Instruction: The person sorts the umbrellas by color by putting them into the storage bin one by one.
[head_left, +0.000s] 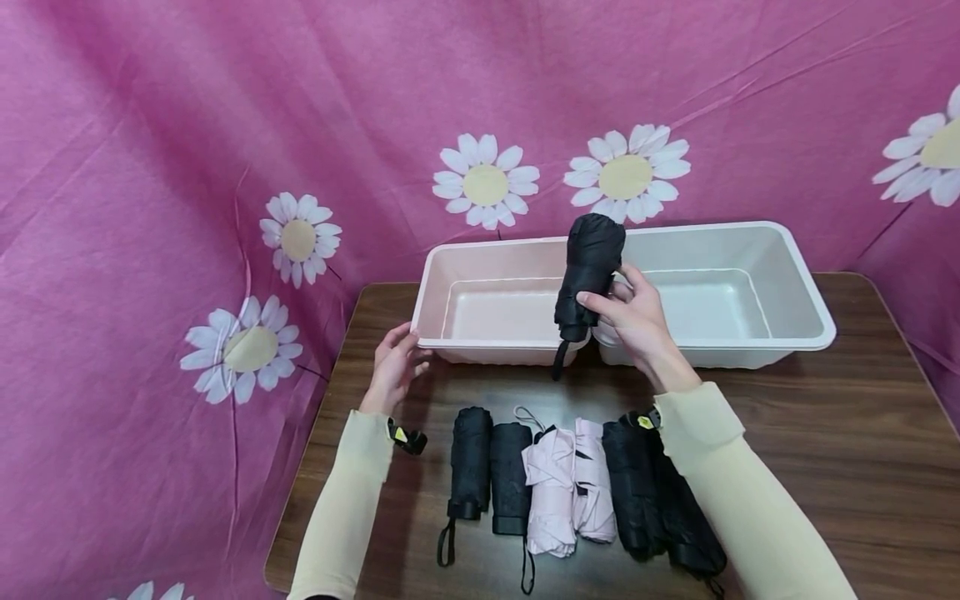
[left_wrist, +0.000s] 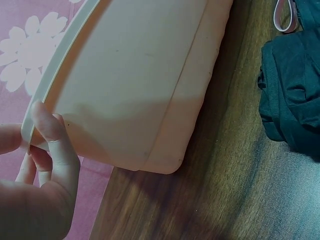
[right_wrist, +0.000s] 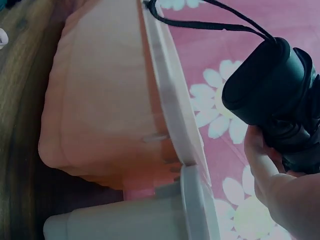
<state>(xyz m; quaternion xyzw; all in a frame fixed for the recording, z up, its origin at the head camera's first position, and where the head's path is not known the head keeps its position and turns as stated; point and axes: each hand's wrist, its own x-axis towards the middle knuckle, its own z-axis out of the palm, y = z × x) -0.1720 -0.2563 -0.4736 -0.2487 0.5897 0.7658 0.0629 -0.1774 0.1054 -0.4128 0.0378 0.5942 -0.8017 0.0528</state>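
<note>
A folded black umbrella is gripped by my right hand above the place where two bins meet. In the right wrist view this umbrella shows its handle end and a dangling wrist strap. My left hand pinches the near left corner rim of the pale pink bin; in the left wrist view the fingers lie on both sides of that rim. To its right stands a whitish bin. Nothing lies on the visible floors of the bins.
In front of the bins, a row of folded umbrellas lies on the wooden table: black ones at the left, two pink ones in the middle, and black ones by my right sleeve. A pink flowered cloth hangs behind.
</note>
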